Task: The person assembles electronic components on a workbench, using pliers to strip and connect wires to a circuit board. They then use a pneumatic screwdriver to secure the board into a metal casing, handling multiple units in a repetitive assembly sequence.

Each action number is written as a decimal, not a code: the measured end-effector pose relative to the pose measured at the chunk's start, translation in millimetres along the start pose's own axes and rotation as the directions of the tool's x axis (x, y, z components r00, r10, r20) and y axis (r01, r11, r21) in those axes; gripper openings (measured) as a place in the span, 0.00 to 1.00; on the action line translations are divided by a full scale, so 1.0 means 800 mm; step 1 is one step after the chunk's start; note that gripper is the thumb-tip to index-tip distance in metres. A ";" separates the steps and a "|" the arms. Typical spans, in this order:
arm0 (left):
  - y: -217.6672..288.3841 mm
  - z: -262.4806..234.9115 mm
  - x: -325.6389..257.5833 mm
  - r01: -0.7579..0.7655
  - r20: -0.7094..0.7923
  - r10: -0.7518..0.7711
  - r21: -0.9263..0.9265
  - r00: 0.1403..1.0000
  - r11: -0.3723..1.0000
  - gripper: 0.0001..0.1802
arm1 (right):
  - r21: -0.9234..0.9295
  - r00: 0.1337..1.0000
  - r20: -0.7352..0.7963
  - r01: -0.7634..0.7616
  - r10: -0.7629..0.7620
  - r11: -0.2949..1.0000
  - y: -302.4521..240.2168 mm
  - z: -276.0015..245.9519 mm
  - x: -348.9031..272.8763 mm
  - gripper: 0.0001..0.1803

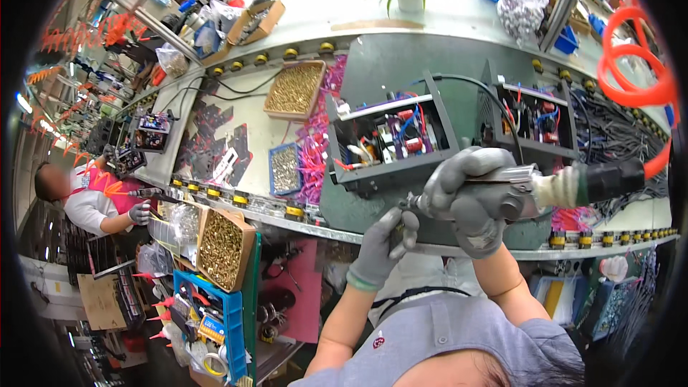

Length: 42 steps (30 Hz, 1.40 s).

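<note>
A silver pneumatic screwdriver [527,192] lies in my right hand [469,193], its grey-gloved fingers wrapped round the body. The tool's tip points left toward my left hand [383,247], also gloved in grey. There the thumb and fingers are pinched close to the tip; whatever is between them is too small to make out. Just beyond my hands, a dark grey metal housing [448,111] stands open, with circuit boards, red parts and coloured wires inside. To its right sits a second, similar housing [566,132], a black cable arching between them.
A coiled orange hose [656,93] hangs at the right. Left of the housings are a tray of brass-coloured screws [295,89] and a blue tray of silver screws [285,170]. A box of screws [223,251] and a blue crate [233,333] flank me. A co-worker [93,201] works far left.
</note>
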State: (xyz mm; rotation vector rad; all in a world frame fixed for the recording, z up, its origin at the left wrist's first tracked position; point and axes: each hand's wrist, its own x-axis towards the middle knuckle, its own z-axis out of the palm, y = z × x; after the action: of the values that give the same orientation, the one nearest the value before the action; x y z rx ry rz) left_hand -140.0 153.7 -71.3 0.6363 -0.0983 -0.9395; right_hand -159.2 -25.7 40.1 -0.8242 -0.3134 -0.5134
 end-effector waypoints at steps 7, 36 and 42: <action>-0.007 0.049 0.014 0.043 -0.238 -0.021 0.088 0.971 0.995 0.18 | -0.062 0.987 -0.119 0.103 -0.110 0.993 -0.014 -0.010 -0.028 0.29; 0.103 0.036 0.013 0.086 0.244 0.882 0.950 0.402 -0.301 0.10 | -0.214 0.893 -0.319 0.259 -0.318 0.942 -0.064 0.006 -0.001 0.28; 0.145 0.042 0.064 0.102 0.292 0.698 0.880 0.654 -0.463 0.11 | -0.179 0.908 -0.310 0.236 -0.283 0.955 -0.059 0.010 -0.005 0.25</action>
State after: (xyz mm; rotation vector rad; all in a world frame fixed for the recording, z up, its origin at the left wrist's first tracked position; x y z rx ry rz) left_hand -37.2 147.2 10.3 2.3825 -0.6841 0.5044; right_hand -188.9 -45.3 72.1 -0.8170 -0.0741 -0.9221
